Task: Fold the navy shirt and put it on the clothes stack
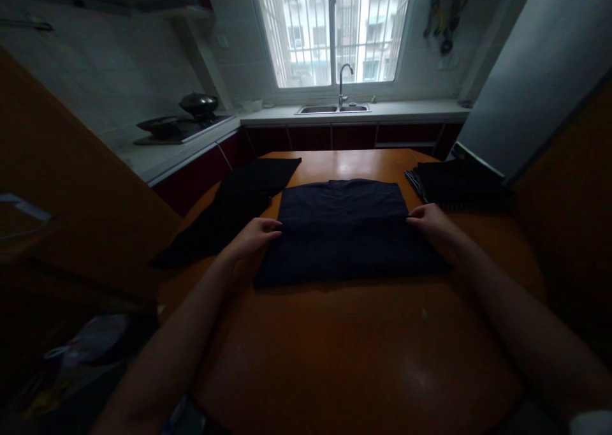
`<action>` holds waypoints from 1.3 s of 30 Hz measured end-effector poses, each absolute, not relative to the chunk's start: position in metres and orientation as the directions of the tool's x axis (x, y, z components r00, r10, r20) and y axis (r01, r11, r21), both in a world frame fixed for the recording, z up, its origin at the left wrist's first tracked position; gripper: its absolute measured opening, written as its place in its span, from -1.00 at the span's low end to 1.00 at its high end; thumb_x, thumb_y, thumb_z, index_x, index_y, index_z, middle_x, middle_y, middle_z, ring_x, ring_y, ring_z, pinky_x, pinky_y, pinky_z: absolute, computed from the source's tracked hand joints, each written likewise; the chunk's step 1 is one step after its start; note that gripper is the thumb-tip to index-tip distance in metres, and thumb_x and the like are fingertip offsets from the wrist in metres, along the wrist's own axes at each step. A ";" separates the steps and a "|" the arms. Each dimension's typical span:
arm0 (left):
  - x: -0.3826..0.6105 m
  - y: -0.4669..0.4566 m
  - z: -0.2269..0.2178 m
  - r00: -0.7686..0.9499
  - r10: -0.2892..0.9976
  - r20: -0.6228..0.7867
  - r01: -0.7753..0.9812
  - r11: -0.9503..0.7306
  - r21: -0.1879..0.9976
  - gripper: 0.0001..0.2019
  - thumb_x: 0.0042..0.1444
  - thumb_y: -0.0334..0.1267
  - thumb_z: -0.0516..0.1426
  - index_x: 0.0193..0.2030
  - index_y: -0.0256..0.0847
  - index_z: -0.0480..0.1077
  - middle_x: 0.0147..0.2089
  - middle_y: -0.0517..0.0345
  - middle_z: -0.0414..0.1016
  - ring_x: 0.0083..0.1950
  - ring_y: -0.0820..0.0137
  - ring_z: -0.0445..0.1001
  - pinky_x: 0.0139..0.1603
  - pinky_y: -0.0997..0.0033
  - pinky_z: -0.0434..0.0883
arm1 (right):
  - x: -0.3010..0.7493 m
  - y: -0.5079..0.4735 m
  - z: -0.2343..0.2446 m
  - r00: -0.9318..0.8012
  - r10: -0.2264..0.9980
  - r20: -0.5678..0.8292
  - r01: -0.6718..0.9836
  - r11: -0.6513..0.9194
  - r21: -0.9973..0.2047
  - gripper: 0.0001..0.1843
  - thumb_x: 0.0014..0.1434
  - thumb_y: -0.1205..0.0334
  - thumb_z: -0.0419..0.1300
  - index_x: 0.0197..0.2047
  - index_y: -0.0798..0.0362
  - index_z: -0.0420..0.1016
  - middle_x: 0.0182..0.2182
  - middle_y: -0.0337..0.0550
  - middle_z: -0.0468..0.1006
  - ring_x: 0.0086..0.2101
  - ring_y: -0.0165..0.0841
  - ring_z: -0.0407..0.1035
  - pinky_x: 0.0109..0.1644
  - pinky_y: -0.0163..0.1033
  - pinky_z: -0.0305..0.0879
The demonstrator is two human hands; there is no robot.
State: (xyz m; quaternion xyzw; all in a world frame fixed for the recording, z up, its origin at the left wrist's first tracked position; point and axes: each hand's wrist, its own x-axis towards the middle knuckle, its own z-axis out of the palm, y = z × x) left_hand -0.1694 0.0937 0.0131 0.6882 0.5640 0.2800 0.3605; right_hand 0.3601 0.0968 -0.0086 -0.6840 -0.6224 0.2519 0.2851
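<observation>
A folded dark navy garment lies flat on the wooden table in front of me; its exact kind does not show. A waistband-like edge with a small notch runs along its far side. My left hand is at the garment's left edge, thumb and fingers closed on the cloth. On the opposite side, my right hand pinches the right edge between thumb and fingers. Both hands are at about the same distance from me.
On the table's left side a black garment is spread out. A stack of dark folded clothes sits at the right. Beyond are a sink, a stove with a pot, and a tall grey appliance.
</observation>
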 end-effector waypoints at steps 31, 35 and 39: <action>-0.142 0.125 -0.007 0.049 0.949 0.310 0.742 -0.242 0.625 -0.68 0.15 -0.14 0.19 -0.05 -0.27 0.61 -0.07 -0.06 0.65 -0.11 0.19 0.59 0.02 0.24 0.47 | 0.336 0.121 -0.011 0.124 0.966 0.228 0.734 0.065 -0.676 -0.75 0.12 0.27 0.25 -0.16 0.19 0.65 -0.25 0.08 0.69 -0.25 -0.16 0.56 -0.11 -0.14 0.45; -0.123 0.103 0.014 0.195 0.883 0.428 0.797 -0.397 0.455 -0.59 0.30 -0.16 0.07 0.20 -0.29 0.46 0.21 -0.11 0.49 0.21 0.17 0.48 0.30 0.15 0.35 | 0.321 0.106 0.004 0.077 0.942 0.326 0.894 0.079 -0.442 -0.60 0.25 0.23 0.16 0.07 0.27 0.57 -0.02 0.27 0.60 -0.01 -0.01 0.49 0.16 0.04 0.35; -0.068 0.053 0.018 0.546 0.774 0.320 0.722 -0.629 0.288 -0.50 0.45 -0.08 -0.10 0.43 -0.21 0.21 0.45 -0.04 0.24 0.46 0.23 0.21 0.46 0.14 0.15 | 0.257 0.060 0.005 -0.148 0.876 0.459 0.897 0.314 -0.311 -0.46 0.39 0.13 -0.04 0.29 0.22 0.40 0.22 0.22 0.44 0.22 -0.04 0.30 0.33 0.04 0.19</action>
